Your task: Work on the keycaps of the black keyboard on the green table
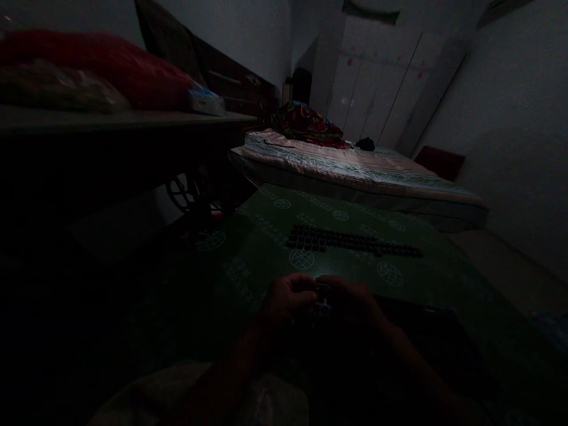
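My left hand [289, 299] and my right hand [352, 296] meet over the near part of a green board, fingers bent inward. Between the fingertips is a small dark piece with a pale part [323, 307]; the dim light hides its kind. Both hands seem closed on it. Beneath and to the right of my right hand lies a wide, flat black object [439, 331], its details lost in shadow. Beyond the hands, several small black keycaps [350, 239] lie in rows on the board.
The green board [252, 260] bears pale globe prints and lettering. A bed [355, 168] with a patterned cloth bundle [310, 123] stands behind it. On the left, a table [146, 121] holds a red bag [106, 65], above a dark spoked wheel [181, 192].
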Demonstrator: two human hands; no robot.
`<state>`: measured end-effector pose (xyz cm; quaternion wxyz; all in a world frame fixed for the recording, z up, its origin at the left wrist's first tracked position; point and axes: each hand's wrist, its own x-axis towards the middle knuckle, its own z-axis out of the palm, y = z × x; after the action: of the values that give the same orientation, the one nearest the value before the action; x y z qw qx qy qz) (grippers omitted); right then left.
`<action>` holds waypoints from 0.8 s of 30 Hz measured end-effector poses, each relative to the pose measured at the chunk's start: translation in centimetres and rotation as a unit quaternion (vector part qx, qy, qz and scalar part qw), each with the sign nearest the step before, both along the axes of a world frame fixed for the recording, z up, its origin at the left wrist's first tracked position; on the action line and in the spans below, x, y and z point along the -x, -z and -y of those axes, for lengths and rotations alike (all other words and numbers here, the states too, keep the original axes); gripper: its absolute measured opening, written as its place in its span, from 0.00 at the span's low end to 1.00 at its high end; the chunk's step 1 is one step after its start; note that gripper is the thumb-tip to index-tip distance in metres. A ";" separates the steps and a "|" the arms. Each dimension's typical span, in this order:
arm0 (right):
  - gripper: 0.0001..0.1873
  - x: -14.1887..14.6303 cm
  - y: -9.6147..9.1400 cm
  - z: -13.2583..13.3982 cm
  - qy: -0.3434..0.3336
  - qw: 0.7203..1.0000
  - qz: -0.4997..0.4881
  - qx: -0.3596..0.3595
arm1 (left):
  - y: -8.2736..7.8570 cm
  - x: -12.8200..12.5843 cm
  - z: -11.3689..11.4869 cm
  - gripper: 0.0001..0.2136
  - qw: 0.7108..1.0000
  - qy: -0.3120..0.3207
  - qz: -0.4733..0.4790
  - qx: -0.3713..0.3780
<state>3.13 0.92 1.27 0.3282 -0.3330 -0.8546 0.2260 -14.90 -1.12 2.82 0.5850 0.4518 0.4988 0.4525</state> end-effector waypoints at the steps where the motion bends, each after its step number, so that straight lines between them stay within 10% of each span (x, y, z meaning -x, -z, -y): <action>1: 0.15 0.2 -0.3 -0.2 -0.010 1.000 0.008 0.008 | 0.1 0.1 -0.1 0.10 1.000 -0.003 0.019 0.005; 12: 0.08 1.5 -2.8 -2.1 -0.035 0.995 0.060 0.078 | 0.6 0.2 -0.2 0.18 0.990 -0.038 0.128 0.042; 24: 0.10 -1.2 1.4 -12.9 0.200 0.969 0.050 0.138 | 1.5 0.4 -0.4 0.14 0.974 -0.117 -0.170 -0.093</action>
<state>4.37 13.79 -0.17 0.2744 -0.5505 -0.7463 0.2544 -15.29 -0.70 1.29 0.3900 0.5133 0.5957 0.4792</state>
